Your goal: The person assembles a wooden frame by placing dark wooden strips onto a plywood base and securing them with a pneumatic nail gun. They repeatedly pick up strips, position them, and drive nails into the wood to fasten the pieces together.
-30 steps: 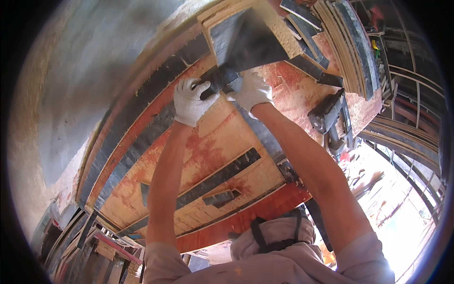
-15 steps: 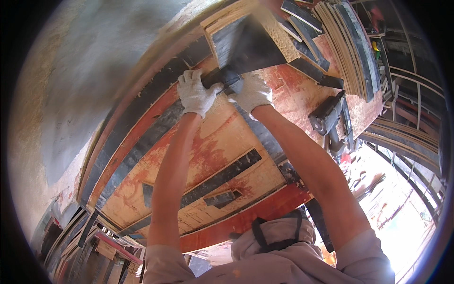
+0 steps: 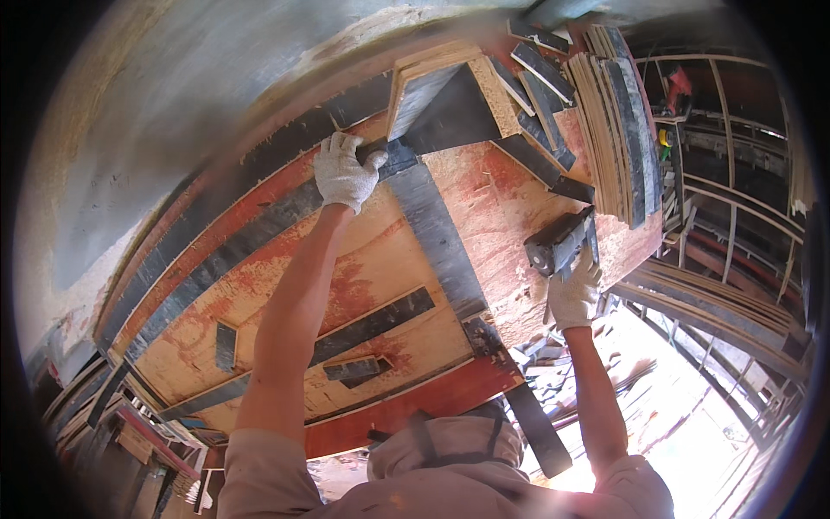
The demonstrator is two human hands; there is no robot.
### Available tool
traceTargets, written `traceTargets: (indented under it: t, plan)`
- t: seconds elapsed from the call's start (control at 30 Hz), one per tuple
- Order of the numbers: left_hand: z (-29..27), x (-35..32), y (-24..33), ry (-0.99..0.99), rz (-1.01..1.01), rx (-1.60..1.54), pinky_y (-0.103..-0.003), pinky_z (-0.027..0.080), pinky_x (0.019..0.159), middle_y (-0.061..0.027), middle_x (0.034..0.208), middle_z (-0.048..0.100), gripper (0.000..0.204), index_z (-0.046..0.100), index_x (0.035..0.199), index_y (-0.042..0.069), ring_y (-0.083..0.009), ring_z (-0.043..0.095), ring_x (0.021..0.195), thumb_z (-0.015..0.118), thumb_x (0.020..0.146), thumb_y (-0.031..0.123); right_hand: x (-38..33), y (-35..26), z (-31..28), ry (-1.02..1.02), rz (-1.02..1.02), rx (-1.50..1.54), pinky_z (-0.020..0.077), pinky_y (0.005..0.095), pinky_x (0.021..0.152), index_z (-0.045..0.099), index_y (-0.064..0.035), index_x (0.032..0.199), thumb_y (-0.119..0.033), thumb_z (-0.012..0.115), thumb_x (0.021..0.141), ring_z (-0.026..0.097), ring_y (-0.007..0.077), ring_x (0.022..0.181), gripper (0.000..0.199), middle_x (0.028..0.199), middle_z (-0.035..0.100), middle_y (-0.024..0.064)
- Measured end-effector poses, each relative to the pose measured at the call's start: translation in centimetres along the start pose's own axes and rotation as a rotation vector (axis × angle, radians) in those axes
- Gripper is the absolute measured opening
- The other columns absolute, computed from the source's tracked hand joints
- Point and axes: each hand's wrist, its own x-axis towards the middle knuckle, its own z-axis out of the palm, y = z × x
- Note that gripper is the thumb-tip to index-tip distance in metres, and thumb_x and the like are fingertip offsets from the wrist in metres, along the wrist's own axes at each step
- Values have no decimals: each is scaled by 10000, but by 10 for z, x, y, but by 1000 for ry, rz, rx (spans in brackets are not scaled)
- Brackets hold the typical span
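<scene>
Up close, my left hand, in a white knit glove, sits at about 11 o'clock, fingers curled down onto the top end of a long dark strip; it looks pressed on it, but I can't tell if it's truly gripped. That strip runs from the hand diagonally twd 5 o'clock across a big worn plywood panel, reddish and tan w/ more dark strips fixed on it. My right hand, also gloved, is at 3 o'clock, well apart from the left, fingers wrapped shut round the lower part of a dark grey blocky tool that rests at the panel's right edge. Just above the left hand, at 12 o'clock, a dark board leans beside a pale wood piece. Further out, at 1–2 o'clock, a stack of thin boards stands on edge. Beyond it, at 3–4 o'clock, slatted timber framing. At 9–10 o'clock, a grey rough wall.
</scene>
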Motion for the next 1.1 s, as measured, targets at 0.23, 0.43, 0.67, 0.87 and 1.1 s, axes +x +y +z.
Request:
traceTargets:
  t: [0.23, 0.43, 0.67, 0.87, 1.1]
  plan:
    - [-3, 4, 6, -1, -54, -76, -477, 515, 847, -72, 978, 637, 361, 673, 917, 113, -322, 623, 1005, 865, 747, 367, 31, 45, 58, -207, 249, 259, 354, 441, 1193, 146, 78, 1604, -144, 811, 798, 433, 446, 1433, 1068, 1546, 409, 343]
    - [-2, -1, 3, 31, -80, -83, -475, 497, 838, -64, 951, 620, 338, 649, 888, 131, -318, 611, 971, 863, 753, 354, 36, 101, 40, -260, 62, 559, 556, 368, 743, 585, -5, 1256, -109, 816, 816, 683, 255, 856, 508, 1001, 682, 124]
    - [2, 2, 3, 22, -76, -57, -476, 494, 857, -78, 972, 630, 305, 670, 873, 120, -321, 611, 998, 818, 798, 376, 6, 9, -74, -624, 187, 955, 472, 307, 551, 647, -64, 1049, -214, 803, 853, 620, 179, 627, 292, 780, 658, 63]
    - [0, 5, 6, 35, -60, -71, -488, 505, 828, -77, 941, 621, 282, 651, 854, 108, -327, 609, 964, 802, 832, 346, -5, -132, -79, -542, -454, 965, 542, 367, 736, 623, -38, 1253, -280, 816, 832, 703, 282, 841, 523, 952, 716, 146]
    - [3, 4, 3, 62, -38, -73, -492, 496, 815, -76, 938, 617, 253, 648, 850, 131, -338, 610, 954, 784, 841, 344, 19, -207, -34, -101, -753, 576, 579, 416, 831, 619, -17, 1335, -333, 825, 800, 736, 386, 975, 655, 1061, 740, 228]
